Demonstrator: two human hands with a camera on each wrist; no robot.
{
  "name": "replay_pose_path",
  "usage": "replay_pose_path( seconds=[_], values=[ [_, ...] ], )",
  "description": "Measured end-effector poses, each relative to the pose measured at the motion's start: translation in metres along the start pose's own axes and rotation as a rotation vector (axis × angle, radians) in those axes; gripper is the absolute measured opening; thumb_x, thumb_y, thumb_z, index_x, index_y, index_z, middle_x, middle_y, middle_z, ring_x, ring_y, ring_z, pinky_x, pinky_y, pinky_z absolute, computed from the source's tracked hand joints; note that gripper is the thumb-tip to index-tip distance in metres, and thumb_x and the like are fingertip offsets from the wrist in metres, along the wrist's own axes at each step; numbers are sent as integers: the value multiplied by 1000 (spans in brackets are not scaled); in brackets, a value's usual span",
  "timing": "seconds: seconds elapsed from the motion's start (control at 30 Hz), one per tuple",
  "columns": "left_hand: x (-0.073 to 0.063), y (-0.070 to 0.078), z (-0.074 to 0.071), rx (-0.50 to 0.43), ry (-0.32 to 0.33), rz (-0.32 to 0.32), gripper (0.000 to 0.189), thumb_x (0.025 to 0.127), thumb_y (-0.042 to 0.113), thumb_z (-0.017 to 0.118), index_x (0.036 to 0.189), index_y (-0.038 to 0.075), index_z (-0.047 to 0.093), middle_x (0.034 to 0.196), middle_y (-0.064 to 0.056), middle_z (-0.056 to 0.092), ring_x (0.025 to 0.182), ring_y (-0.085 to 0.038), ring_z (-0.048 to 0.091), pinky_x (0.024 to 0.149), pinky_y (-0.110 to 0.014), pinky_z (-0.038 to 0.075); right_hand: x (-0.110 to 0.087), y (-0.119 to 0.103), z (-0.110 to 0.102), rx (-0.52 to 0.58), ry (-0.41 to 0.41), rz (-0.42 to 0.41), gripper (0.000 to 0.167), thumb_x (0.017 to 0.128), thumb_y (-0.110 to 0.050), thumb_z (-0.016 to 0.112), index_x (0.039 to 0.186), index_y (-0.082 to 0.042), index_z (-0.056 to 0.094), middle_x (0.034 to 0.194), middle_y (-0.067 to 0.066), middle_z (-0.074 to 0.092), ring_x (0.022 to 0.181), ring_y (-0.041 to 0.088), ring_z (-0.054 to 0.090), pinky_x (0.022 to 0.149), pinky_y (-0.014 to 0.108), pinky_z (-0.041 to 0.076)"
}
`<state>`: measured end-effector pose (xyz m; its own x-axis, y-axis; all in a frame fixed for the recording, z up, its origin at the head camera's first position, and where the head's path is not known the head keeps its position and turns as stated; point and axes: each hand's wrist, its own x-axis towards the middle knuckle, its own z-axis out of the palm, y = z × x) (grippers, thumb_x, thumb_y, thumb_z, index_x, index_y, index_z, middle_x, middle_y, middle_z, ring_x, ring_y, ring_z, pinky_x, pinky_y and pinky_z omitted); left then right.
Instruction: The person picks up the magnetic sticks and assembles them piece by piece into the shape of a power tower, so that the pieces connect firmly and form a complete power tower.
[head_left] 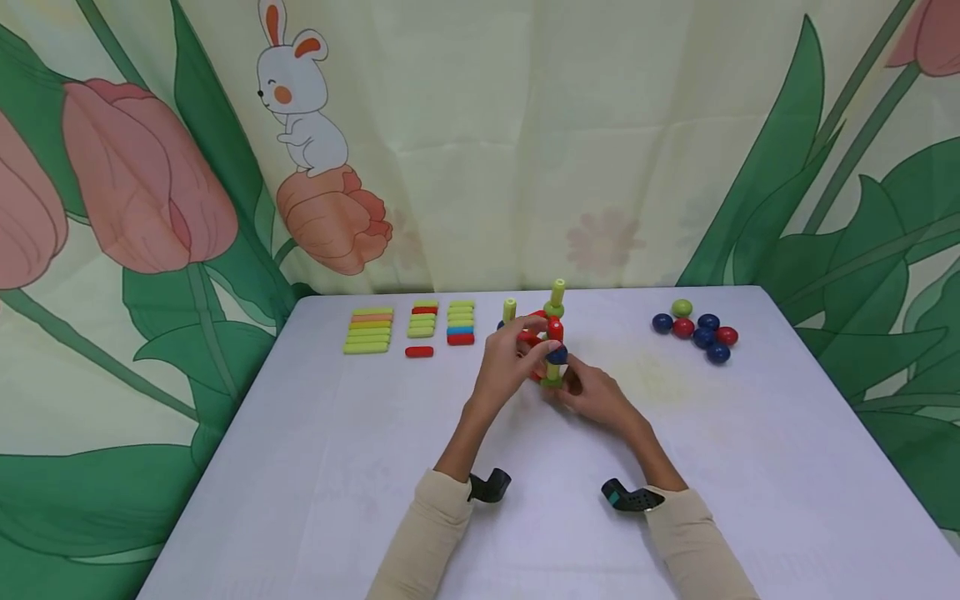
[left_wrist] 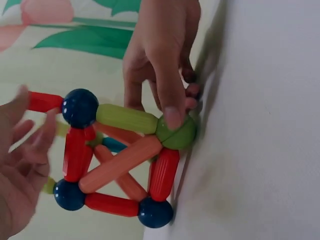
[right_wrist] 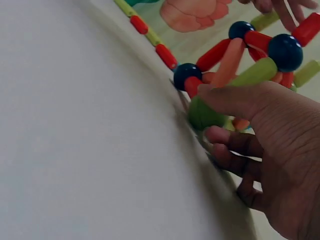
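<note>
Two beige sleeves reach up toward a small frame of coloured sticks and balls, each with a black wrist camera at the cuff. The frame stands on a white table, between the hands.

Low on the frame's near side, the right hand pinches a green ball, thumb on one side and fingertips on the other. At the frame's upper left, the left hand has its fingers loosely spread around a red stick, which rises from a blue ball; whether they touch it, I cannot tell. Orange sticks slant across the frame, braced among red and green ones, and two green sticks point up from its top.

Left of the frame, loose sticks lie in three neat columns, mostly yellow-green, with some red, orange, yellow and blue. A single red piece sits just below the middle column.

Well to the right of the frame, seven loose balls cluster together: four blue, two red, one green. Behind the frame hangs a cream curtain printed with pink tulips and a white rabbit.
</note>
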<state>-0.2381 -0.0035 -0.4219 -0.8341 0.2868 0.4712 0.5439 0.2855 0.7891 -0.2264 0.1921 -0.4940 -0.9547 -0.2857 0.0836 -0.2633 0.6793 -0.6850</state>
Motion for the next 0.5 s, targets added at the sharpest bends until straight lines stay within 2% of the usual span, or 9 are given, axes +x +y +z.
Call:
replay_pose_path(
  seconds=[0.07,0.13,0.2,0.27,0.33,0.37,0.43,0.5],
  values=[
    [-3,-2,-5,14,138,94,25,92,27,68,104,6,63,88,-7,66,64,-16,58,56,-18,49,-2,2,-7,83,-45,1,42,90,-23,71,124,-13,48,85,3,59,78,16,54,69,26,48],
    [-4,-5,-10,34,290,152,21,95,24,65,93,4,62,78,-7,61,64,-15,52,54,-19,44,-4,5,-17,156,-69,13,39,91,-20,69,124,-12,49,87,5,60,80,19,57,70,27,50],
    [-4,-11,-14,29,415,150,20,97,21,61,92,2,60,76,-8,59,66,-14,51,55,-19,42,-6,9,-26,186,-38,40,33,93,-22,67,121,-11,52,86,7,61,79,19,58,69,28,50],
    [-2,-17,-19,15,484,88,21,99,23,58,98,2,59,85,-9,60,73,-16,53,58,-21,43,-9,16,-35,162,57,66,26,96,-27,63,116,-12,57,85,6,61,76,16,57,65,25,49],
    [-2,-25,-22,-5,486,0,26,100,28,55,109,3,58,100,-10,61,87,-18,57,67,-26,49,-13,25,-44,121,233,96,22,97,-29,61,110,-11,61,84,7,62,73,13,55,63,20,46],
    [-2,-29,-23,-13,458,-46,31,100,30,55,117,4,57,108,-10,61,95,-20,58,73,-29,52,-14,29,-49,95,343,113,21,97,-28,61,108,-10,62,83,8,62,72,12,55,62,18,45],
    [-2,-38,-25,-43,363,-122,40,100,34,54,129,7,52,124,-10,57,112,-25,57,88,-39,53,-19,37,-59,39,572,165,22,97,-25,60,107,-6,64,87,11,63,74,15,54,65,18,43],
    [-4,-47,-26,-78,247,-173,46,100,35,55,138,10,48,136,-10,54,125,-29,54,100,-48,49,-24,44,-69,2,764,238,25,97,-21,60,112,-1,63,95,18,61,81,23,55,73,24,43]
  ],
)
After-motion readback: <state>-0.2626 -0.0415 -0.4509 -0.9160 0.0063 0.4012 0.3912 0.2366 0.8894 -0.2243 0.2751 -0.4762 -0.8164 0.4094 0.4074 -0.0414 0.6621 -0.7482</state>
